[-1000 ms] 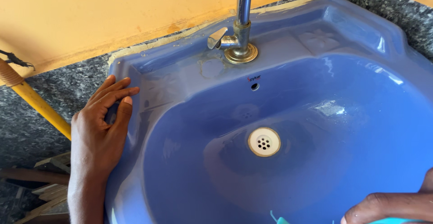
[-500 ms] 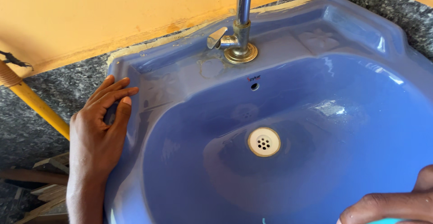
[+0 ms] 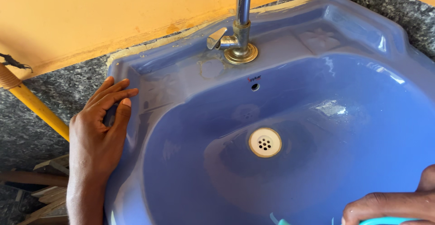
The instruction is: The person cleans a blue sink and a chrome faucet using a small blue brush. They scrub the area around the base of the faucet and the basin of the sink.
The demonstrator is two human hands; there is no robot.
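Teal brush (image 3: 385, 221) edged back into view under right hand (image 3: 392, 207), fingers curled on it; left hand (image 3: 97, 136) flat on sink (image 3: 326, 21) rim.

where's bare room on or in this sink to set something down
The basin is bare between the drain and its right wall, and the back ledge is bare right of the tap. The left rim is taken by the left hand. The near right corner holds the right hand, gripping a teal object.

Orange wall (image 3: 90, 12), speckled granite counter (image 3: 27, 130)
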